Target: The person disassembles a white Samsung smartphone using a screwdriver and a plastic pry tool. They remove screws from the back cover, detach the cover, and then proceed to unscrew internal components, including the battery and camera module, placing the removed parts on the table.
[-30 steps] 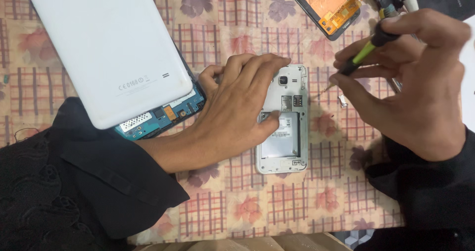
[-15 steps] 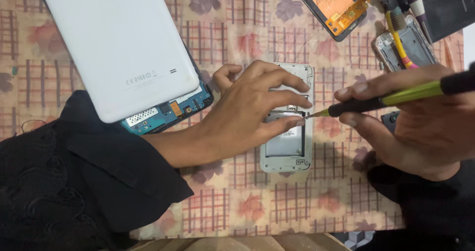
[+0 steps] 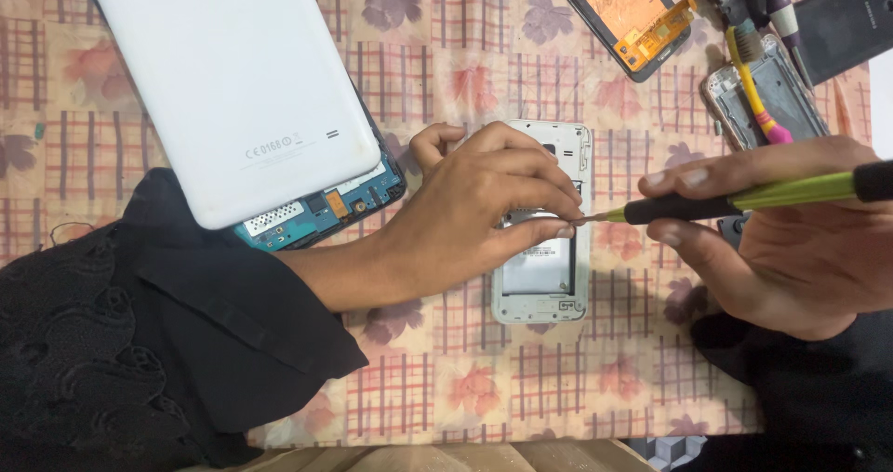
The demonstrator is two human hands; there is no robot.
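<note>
— Starting with the biggest thing, what do we have?
— We have the bench (image 3: 465, 44) under a checked, flowered cloth filling the frame, and at the upper left a large white tablet (image 3: 223, 72) lying back up, its shell lifted so a blue circuit board (image 3: 326, 212) shows along its lower edge.

— And our hands?
— Our left hand (image 3: 474, 212) sits at the centre, palm down over the upper half of a white opened phone (image 3: 549, 249), fingers pressed together and down on it. Our right hand (image 3: 791, 239) comes in from the right edge, its grip pinching a screwdriver (image 3: 744, 198) with a green and black handle.

— Where is the phone?
— It lies flat on the cloth just right of centre, back cover off, its empty battery bay showing below our fingers. The screwdriver tip meets the phone's right edge, just beside our left fingertips.

— Smaller things?
— At the top, right of centre, we see a screen part (image 3: 623, 12) with an orange back. At the upper right lies another phone frame (image 3: 772, 95) with a yellow-handled tool (image 3: 753, 91) across it, beside a dark back cover (image 3: 846, 21).
</note>
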